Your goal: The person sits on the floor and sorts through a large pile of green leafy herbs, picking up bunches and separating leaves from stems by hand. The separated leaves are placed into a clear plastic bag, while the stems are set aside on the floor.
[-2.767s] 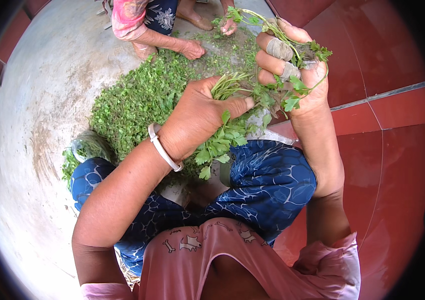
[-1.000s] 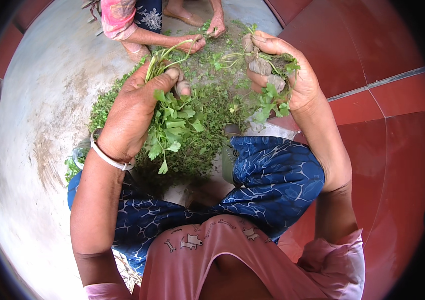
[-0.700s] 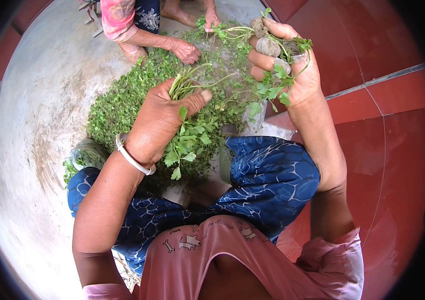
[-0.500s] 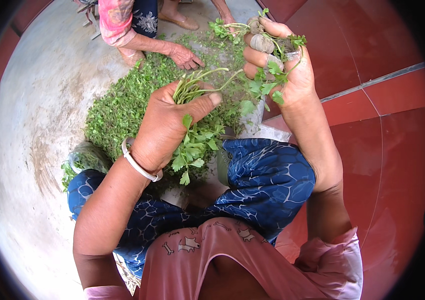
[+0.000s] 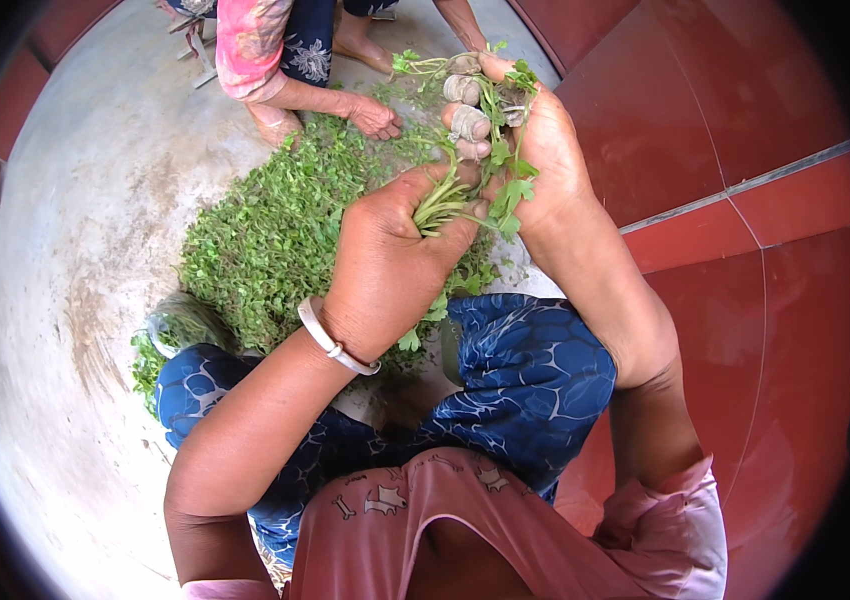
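My left hand (image 5: 380,255) is closed round a bunch of celery-like greens (image 5: 439,203). Its pale stem ends poke up past the thumb, and some leaves hang below the fist. Beside it, on the right, my right hand (image 5: 550,150) is raised palm inward, its curled fingers wrapped in grey tape. Several loose sprigs (image 5: 513,192) of the same greens lie in it and trail over the palm. The two hands nearly meet at the stem ends; whether they touch is hard to tell. Beneath them spreads a large pile of greens (image 5: 265,220) on the floor.
Across the pile a co-worker's hand (image 5: 377,117) reaches down to its far edge. A clear plastic bag (image 5: 180,322) with greens sits by my left knee. Red tiles (image 5: 715,110) rise on the right, and grey concrete floor (image 5: 95,210) stretches out on the left.
My left hand has moved right and slightly up with its bunch, closer to my right hand. The right hand has shifted left and a little down. The co-worker's hand stays near the pile.
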Demonstrator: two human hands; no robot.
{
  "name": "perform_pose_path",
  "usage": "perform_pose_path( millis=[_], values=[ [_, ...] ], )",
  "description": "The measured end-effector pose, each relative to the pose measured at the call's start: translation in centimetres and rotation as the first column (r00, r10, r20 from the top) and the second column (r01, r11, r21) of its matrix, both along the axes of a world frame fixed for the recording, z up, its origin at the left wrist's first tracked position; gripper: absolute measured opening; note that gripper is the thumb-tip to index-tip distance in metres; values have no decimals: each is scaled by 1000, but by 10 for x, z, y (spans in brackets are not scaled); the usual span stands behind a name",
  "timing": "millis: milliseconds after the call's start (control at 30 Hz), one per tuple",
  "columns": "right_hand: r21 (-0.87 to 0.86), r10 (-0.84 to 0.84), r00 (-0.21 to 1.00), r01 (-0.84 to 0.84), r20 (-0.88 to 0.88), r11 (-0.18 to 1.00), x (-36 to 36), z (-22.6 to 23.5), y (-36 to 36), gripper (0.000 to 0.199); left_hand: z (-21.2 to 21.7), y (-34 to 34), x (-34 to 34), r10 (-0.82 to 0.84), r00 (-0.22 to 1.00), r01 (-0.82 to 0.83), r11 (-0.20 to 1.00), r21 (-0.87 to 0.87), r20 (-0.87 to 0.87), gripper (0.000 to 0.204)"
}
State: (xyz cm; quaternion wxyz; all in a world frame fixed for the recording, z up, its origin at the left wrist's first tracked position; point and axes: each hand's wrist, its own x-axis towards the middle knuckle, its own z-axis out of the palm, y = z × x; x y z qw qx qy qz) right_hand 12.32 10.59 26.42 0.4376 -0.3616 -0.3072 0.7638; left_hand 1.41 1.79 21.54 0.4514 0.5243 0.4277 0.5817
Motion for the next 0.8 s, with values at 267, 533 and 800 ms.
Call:
perform_pose_path(
  millis=[267, 533, 800],
  values=[
    [84, -73, 996, 77, -49, 993, -1, -16, 8, 18, 3, -1, -16, 61, 998, -57, 992, -109, 30, 12],
    [236, -28, 979, -21, 202, 972, 2, -30, 10, 20, 9, -6, -48, 118, 993, -121, 988, -100, -31, 10],
    [173, 407, 798, -522, 444, 835, 8, -26, -9, 31, 10, -5, -66, 229, 965, -231, 973, 1, -130, 13]
  ],
)
